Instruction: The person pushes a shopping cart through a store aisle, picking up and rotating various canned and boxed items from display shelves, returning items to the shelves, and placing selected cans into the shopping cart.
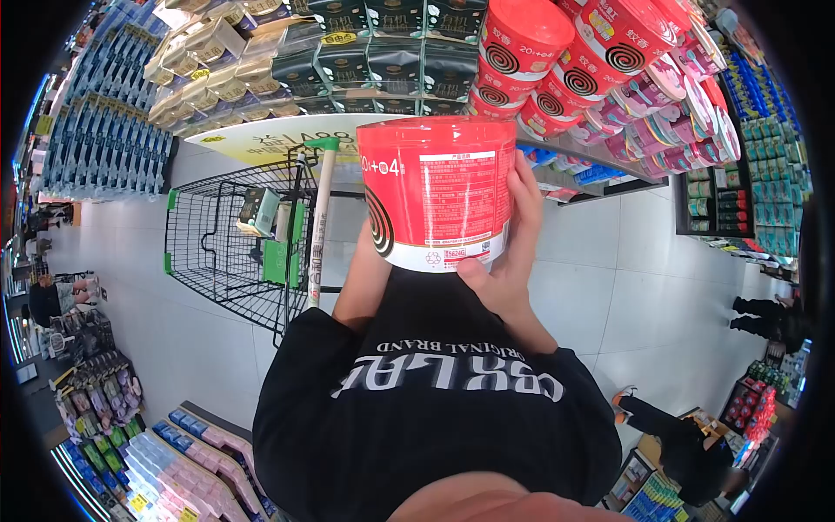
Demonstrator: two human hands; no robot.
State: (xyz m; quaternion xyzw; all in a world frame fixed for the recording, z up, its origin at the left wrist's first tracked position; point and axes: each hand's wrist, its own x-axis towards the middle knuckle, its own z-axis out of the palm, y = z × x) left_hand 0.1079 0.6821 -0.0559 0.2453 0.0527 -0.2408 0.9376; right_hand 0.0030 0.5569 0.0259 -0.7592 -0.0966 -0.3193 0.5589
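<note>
Right hand (513,268): gripping red tub (452,196)
Left hand (370,247): part-hidden, grip unclear
Cart (277,264): beyond tub's left edge
Shop floor (648,283): tiled, open rightward

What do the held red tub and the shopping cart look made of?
Red tub: probably glossy plastic, judging by its smooth wall and highlights; coated card possible. Shopping cart: likely dark coated metal, given its thin wire mesh, with plastic-looking green parts.
</note>
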